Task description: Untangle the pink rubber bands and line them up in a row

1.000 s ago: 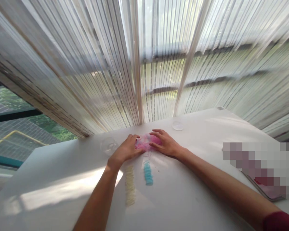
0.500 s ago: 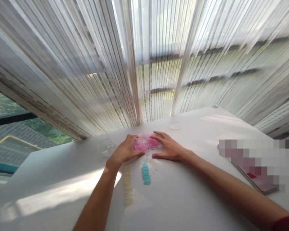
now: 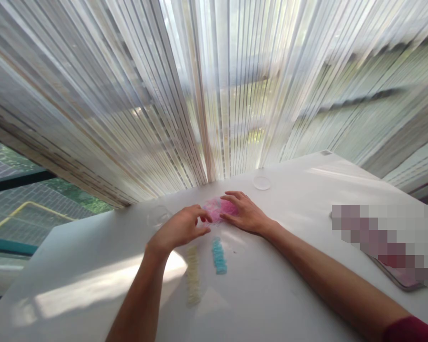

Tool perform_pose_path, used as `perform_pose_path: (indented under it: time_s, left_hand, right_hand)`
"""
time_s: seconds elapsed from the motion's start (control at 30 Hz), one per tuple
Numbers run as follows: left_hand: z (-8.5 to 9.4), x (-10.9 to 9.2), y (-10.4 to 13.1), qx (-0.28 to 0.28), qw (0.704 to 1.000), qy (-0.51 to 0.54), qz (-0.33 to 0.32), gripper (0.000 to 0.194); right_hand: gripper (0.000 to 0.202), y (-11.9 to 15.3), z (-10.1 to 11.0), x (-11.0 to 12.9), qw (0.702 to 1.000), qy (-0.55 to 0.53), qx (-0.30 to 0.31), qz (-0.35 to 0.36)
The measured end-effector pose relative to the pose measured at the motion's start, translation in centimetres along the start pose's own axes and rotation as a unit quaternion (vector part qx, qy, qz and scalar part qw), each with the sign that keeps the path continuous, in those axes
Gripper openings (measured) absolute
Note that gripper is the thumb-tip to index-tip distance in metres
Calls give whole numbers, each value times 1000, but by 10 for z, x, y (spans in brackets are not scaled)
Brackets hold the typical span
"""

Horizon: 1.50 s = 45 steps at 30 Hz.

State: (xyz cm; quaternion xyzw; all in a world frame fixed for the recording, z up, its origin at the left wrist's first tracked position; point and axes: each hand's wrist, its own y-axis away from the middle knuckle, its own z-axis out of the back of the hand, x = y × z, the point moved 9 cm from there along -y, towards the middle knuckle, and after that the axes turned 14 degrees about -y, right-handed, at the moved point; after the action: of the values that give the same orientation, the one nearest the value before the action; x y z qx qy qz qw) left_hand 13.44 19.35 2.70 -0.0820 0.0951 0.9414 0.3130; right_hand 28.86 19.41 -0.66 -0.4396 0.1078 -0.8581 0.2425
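Note:
A loose, flat pink stringy mass [image 3: 212, 207] lies on the white table, with paler patches in it; its exact kind cannot be made out. On its left side is my left hand [image 3: 187, 225], fingers curved and thumb held apart, the fingertips at the mass's edge. My right hand [image 3: 248, 213] rests over the right part of the mass, fingers spread and covering some of it. Nearer to me lie a short bright blue crinkled strip [image 3: 219, 256] and a longer pale yellow crinkled strip [image 3: 193, 276].
A clear round dish [image 3: 159, 216] stands left of my left hand, and a clear disc [image 3: 262, 183] lies toward the back edge. At the right is a pinkish flat object [image 3: 403, 280], partly pixelated. Behind the table [image 3: 288, 294] hangs a striped sheer curtain [image 3: 217, 95].
The right thumb has moved in onto the pink mass. My left hand has shifted slightly, its fingers more bent. The view has moved a little.

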Motion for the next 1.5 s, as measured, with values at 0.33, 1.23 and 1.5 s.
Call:
perform_pose_path:
  time_s: [0.33, 1.23, 1.5]
  left_hand:
    - [-20, -22, -2, 112, 993, -28, 7, 18]
    - [-19, -28, 4, 115, 993, -40, 7, 17]
    - [-26, -38, 1, 112, 993, -22, -20, 23]
  right_hand:
    - [33, 0, 16, -4, 994, -74, -75, -2]
    - [30, 0, 20, -4, 993, -84, -82, -2]
    - [25, -1, 24, -8, 989, -103, -100, -23]
